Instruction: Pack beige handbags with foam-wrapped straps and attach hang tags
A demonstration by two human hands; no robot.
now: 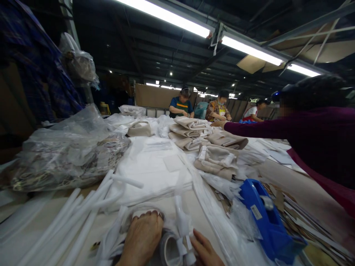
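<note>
My left hand (144, 236) is closed, palm down, its fingers curled over the rounded rim of a plastic-wrapped bundle (169, 251) at the bottom middle. The bundle shows a ring-like opening and white wrapping; its exact kind I cannot make out. To its right, my right hand (206, 250) has stretched fingers, with the tips at a white wrapped strip (183, 221) on the bundle. The thumb of that hand is hidden. Beyond both hands lies a stack of white plastic bags (155, 166) with printed text.
White foam tubes (83, 218) and a clear sack (69, 151) lie left. Folded beige fabric bags (188, 131) are piled ahead. A blue tape dispenser (267, 218) stands right. A co-worker in a purple sleeve (257, 129) reaches over the table from the right; several people work farther back.
</note>
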